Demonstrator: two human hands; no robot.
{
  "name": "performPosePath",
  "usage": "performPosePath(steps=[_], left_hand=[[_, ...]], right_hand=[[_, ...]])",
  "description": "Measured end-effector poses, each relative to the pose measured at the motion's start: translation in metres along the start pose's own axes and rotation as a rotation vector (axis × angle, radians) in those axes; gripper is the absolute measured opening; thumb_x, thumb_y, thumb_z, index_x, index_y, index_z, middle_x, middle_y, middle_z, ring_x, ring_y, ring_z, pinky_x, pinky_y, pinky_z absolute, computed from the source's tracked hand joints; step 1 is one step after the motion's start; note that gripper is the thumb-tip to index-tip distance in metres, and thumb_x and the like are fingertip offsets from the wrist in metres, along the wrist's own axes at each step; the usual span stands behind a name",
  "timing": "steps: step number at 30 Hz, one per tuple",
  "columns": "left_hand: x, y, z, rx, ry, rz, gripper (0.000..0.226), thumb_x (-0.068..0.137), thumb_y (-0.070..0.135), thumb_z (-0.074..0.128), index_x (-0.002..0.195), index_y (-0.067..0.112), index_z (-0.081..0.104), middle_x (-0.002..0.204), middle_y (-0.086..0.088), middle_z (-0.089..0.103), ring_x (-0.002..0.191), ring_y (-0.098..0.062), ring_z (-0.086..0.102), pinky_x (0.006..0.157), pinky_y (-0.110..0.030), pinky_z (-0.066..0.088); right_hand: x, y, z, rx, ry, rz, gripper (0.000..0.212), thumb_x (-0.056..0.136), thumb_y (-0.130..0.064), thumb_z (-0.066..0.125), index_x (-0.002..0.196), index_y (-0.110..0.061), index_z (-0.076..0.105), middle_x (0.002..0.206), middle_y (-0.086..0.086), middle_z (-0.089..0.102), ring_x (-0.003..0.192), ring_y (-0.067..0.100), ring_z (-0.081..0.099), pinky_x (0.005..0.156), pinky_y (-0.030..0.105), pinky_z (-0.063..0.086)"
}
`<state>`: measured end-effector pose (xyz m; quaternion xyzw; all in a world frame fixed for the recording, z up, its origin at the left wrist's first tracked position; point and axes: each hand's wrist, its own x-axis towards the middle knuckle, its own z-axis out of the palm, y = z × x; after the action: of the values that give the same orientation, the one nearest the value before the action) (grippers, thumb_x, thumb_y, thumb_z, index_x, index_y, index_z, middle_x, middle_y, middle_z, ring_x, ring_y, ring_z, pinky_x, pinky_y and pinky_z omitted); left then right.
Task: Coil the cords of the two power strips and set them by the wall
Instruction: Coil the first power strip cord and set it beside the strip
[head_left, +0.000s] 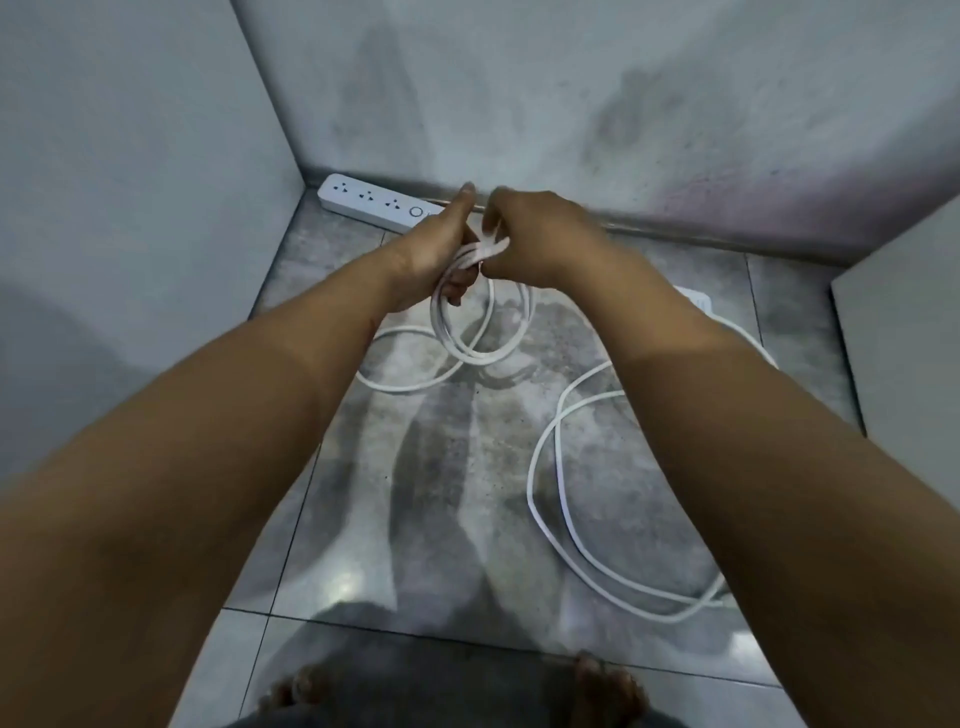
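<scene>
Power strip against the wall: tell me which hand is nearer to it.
Left. The left hand sits at the switch end of the power strip, overlapping it in this view. The right hand is farther off to the right. Both hold the coiled cord.

glossy mottled grey tile floor (597, 447), stained pale grey plaster walls (519, 93) meeting in a corner, pale flat panel (904, 332) at right

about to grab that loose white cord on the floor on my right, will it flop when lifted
Likely floppy: the loose cord lies in slack, uneven curves on the floor. It probably keeps some curl, since the coil hanging from the left hand holds round loops.
</scene>
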<state>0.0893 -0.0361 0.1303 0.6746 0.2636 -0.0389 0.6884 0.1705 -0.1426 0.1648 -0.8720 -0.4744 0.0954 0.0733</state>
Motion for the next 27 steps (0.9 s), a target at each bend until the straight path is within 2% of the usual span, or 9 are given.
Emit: performPosePath(steps=[3, 6, 9, 11, 16, 19, 22, 24, 27], left_hand=[[0.008, -0.005, 0.003, -0.028, 0.029, 0.035, 0.062, 0.100, 0.058, 0.017, 0.076, 0.008, 0.044, 0.045, -0.008, 0.045, 0.045, -0.022, 0.037, 0.048, -0.028, 0.034], [0.014, -0.003, 0.001, -0.085, 0.079, 0.057, 0.062, 0.097, 0.063, 0.020, 0.086, 0.009, 0.048, 0.053, -0.012, 0.056, 0.049, -0.024, 0.050, 0.050, -0.029, 0.044], [0.020, -0.010, -0.016, 0.009, 0.150, 0.014, 0.077, 0.094, 0.069, 0.015, 0.073, 0.013, 0.063, 0.064, -0.010, 0.061, 0.058, -0.021, 0.056, 0.064, -0.030, 0.049], [0.020, -0.029, -0.029, 0.141, 0.169, -0.032, 0.084, 0.092, 0.071, 0.010, 0.071, 0.015, 0.068, 0.070, -0.007, 0.064, 0.067, -0.020, 0.059, 0.078, -0.035, 0.049], [0.017, -0.077, -0.027, 0.142, 0.187, -0.078, 0.076, 0.093, 0.070, 0.011, 0.074, 0.016, 0.060, 0.078, -0.004, 0.064, 0.078, -0.018, 0.058, 0.089, -0.037, 0.040], [0.021, -0.084, -0.009, 0.049, 0.218, -0.048, 0.065, 0.092, 0.070, 0.021, 0.084, 0.015, 0.056, 0.074, 0.000, 0.058, 0.076, -0.015, 0.057, 0.087, -0.035, 0.041], [0.027, -0.083, 0.009, -0.157, 0.293, -0.025, 0.056, 0.090, 0.061, 0.047, 0.112, 0.010, 0.054, 0.086, 0.001, 0.063, 0.086, -0.017, 0.063, 0.092, -0.039, 0.046], [0.026, -0.082, 0.017, -0.289, 0.351, -0.032, 0.034, 0.098, 0.039, 0.051, 0.114, 0.009, 0.047, 0.084, 0.000, 0.063, 0.075, -0.016, 0.066, 0.079, -0.036, 0.053], [0.024, -0.078, 0.018, -0.573, 0.370, -0.023, 0.009, 0.101, 0.018, 0.048, 0.096, 0.013, 0.043, 0.062, 0.000, 0.049, 0.046, -0.010, 0.055, 0.054, -0.027, 0.053]], right_hand=[[0.000, 0.010, 0.004, -0.006, -0.038, -0.012, 0.027, 0.084, -0.043, 0.060, 0.096, -0.020, 0.065, 0.105, 0.007, 0.068, 0.098, 0.028, 0.060, 0.070, 0.031, 0.038], [0.004, 0.023, 0.022, 0.080, 0.025, 0.053, 0.024, 0.088, -0.045, 0.052, 0.090, -0.022, 0.062, 0.099, 0.008, 0.068, 0.093, 0.030, 0.061, 0.069, 0.032, 0.039], [0.003, 0.036, 0.039, 0.471, 0.116, 0.243, 0.018, 0.082, -0.039, 0.049, 0.082, -0.024, 0.059, 0.083, 0.002, 0.070, 0.082, 0.027, 0.066, 0.073, 0.040, 0.055], [0.004, 0.041, 0.047, 0.793, 0.194, 0.376, 0.014, 0.087, -0.030, 0.050, 0.081, -0.023, 0.061, 0.074, -0.002, 0.067, 0.072, 0.021, 0.065, 0.067, 0.039, 0.059], [-0.001, 0.040, 0.063, 1.279, 0.283, 0.630, 0.010, 0.093, -0.018, 0.047, 0.090, -0.015, 0.057, 0.071, 0.000, 0.060, 0.058, 0.015, 0.060, 0.062, 0.035, 0.060], [-0.010, 0.034, 0.086, 1.343, 0.280, 0.719, 0.007, 0.096, -0.019, 0.043, 0.097, -0.016, 0.050, 0.078, 0.003, 0.060, 0.067, 0.019, 0.062, 0.066, 0.039, 0.059], [-0.017, 0.023, 0.106, 1.359, 0.222, 0.771, 0.013, 0.098, -0.024, 0.039, 0.107, -0.021, 0.046, 0.096, 0.008, 0.066, 0.085, 0.025, 0.068, 0.064, 0.039, 0.057], [-0.021, 0.016, 0.115, 1.387, 0.155, 0.816, 0.017, 0.099, -0.026, 0.038, 0.113, -0.023, 0.046, 0.099, 0.006, 0.065, 0.087, 0.026, 0.067, 0.069, 0.038, 0.051], [-0.028, 0.012, 0.116, 1.406, 0.042, 0.819, 0.012, 0.100, -0.022, 0.040, 0.099, -0.022, 0.052, 0.086, 0.006, 0.062, 0.076, 0.022, 0.061, 0.064, 0.032, 0.042]])
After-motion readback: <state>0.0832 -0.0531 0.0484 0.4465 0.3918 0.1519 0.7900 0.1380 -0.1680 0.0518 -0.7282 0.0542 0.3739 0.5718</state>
